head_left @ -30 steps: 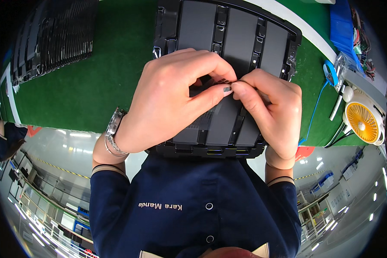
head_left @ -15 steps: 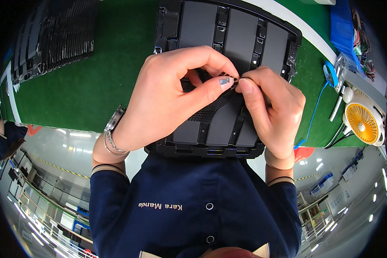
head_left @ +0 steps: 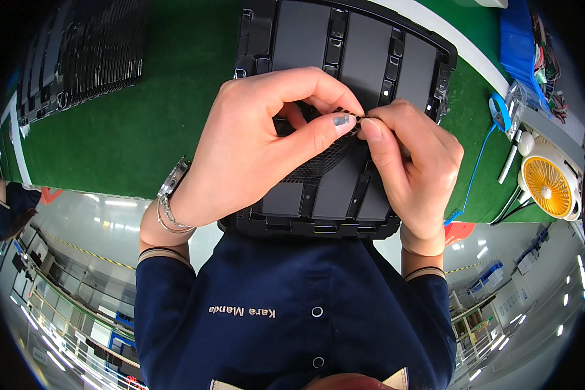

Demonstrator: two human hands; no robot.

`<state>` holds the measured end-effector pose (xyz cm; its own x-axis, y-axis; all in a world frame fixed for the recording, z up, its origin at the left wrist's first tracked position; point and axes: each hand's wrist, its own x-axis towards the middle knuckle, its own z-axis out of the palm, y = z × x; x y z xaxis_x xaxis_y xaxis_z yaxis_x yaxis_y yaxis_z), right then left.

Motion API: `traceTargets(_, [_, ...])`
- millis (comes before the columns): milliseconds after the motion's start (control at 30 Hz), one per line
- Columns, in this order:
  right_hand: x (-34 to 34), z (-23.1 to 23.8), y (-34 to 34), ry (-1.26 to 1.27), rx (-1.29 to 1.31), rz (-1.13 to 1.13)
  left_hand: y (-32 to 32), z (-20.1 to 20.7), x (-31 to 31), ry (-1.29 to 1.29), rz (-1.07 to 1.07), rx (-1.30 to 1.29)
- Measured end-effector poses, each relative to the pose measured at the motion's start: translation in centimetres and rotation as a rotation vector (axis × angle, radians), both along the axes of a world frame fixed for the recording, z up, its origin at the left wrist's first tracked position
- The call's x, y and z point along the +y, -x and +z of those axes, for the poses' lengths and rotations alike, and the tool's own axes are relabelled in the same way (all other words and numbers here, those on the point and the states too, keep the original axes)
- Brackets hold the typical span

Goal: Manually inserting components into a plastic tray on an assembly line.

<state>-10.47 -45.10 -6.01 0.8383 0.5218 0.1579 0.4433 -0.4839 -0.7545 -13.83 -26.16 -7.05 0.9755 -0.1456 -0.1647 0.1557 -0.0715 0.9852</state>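
Note:
Over a black moulded tray [head_left: 335,40], my left hand [head_left: 253,133] pinches a thin black sheet marked with a grid of small pieces [head_left: 322,162]. The sheet curves down below the fingers, partly hidden by that hand. My right hand [head_left: 419,159] is closed in a pinch at the sheet's upper right edge, its thumb and forefinger almost meeting the left fingertips. Whatever small piece those right fingers hold is hidden. Flat dark grey panels [head_left: 365,58] lie side by side in the tray's compartments under both hands.
A stack of black trays [head_left: 101,55] stands at the far left on the green mat [head_left: 185,71]. To the right are a yellow and white fan [head_left: 547,186], a blue coiled cord [head_left: 478,172], a blue bin [head_left: 517,45] and wires. Another person [head_left: 16,208] is at far left.
Both hands stay almost in place. The left fingertips have shifted very slightly toward the right hand, and the black sheet's hanging part has changed its curve a little.

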Motion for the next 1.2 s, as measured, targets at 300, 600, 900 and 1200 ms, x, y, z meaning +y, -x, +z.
traceTargets(300, [-0.3, 0.6, 0.0, -0.048, 0.137, 0.009, -0.2, 0.2, 0.0, -0.022, -0.033, 0.041])
traceTargets(600, [-0.4, 0.9, -0.2, -0.011, 0.308, 0.011, 0.0, -0.3, -0.3, -0.113, -0.048, -0.060])
traceTargets(900, [-0.3, 0.4, 0.0, 0.043, 0.104, -0.051, -0.1, -0.4, -0.3, -0.161, -0.038, -0.132])
traceTargets(1200, [-0.8, 1.4, -0.5, -0.024, 0.215, -0.125, -0.3, -0.1, 0.0, -0.034, -0.050, -0.090])
